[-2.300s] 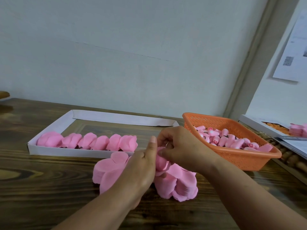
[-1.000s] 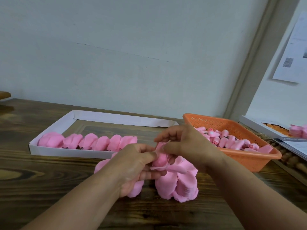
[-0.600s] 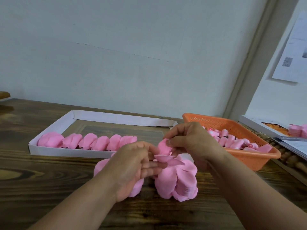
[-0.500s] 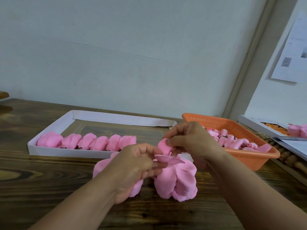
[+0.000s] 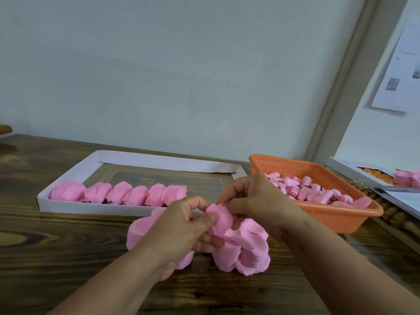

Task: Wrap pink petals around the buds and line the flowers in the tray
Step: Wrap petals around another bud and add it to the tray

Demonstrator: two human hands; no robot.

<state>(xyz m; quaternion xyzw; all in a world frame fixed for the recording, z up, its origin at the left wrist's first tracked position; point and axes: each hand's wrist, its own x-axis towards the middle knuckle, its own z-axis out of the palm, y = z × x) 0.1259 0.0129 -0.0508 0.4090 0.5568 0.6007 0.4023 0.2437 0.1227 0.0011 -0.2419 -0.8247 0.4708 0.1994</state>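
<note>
Above the petal pile [image 5: 247, 253], left hand [image 5: 179, 226] and right hand [image 5: 259, 201], fingers curled, both pinching one half-wrapped flower [image 5: 221, 220].

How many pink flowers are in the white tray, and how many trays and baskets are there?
Flowers in the tray: 6
White tray: 1
Orange basket: 1
Total: 8

Both hands' fingers [image 5: 211, 218] pinch a pink flower [image 5: 221, 220] above loose petals [image 5: 246, 253].
</note>
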